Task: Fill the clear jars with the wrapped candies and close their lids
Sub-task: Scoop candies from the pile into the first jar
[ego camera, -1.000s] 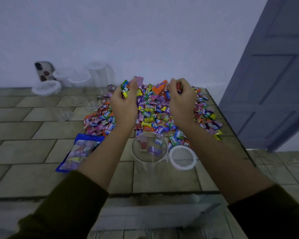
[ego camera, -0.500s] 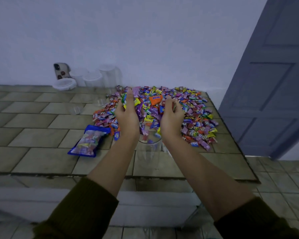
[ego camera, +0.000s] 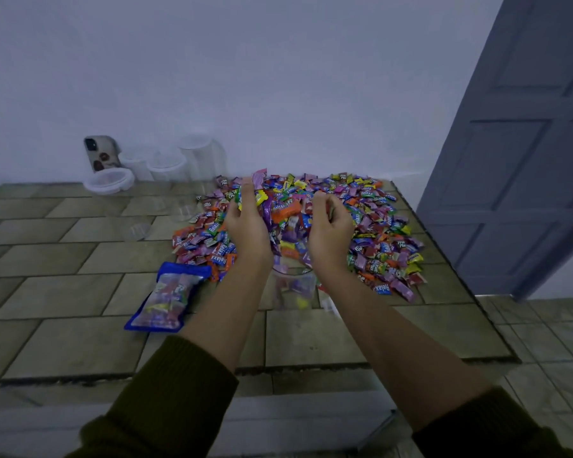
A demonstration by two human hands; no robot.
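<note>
A broad heap of wrapped candies (ego camera: pixel 371 226) covers the tiled platform ahead. A clear jar (ego camera: pixel 293 287) stands at the heap's near edge with a few candies inside; its white lid (ego camera: pixel 328 304) lies just right of it, mostly hidden by my right forearm. My left hand (ego camera: pixel 247 226) and my right hand (ego camera: pixel 329 231) hover side by side above the jar, palms facing each other, cupped around a bunch of candies. Candies stick out over my left fingertips. Some candies between the palms look to be falling toward the jar mouth.
A blue candy bag (ego camera: pixel 167 297) lies left of the jar. Several clear jars with white lids (ego camera: pixel 166 166) and a phone (ego camera: pixel 101 153) stand against the back wall at left. A blue-grey door (ego camera: pixel 516 153) is at right. The platform's front edge drops to a step.
Both hands drew back from the far part of the heap with scooped candies and came together over the jar. The camera view shifted, so the jar is now partly hidden between my wrists.
</note>
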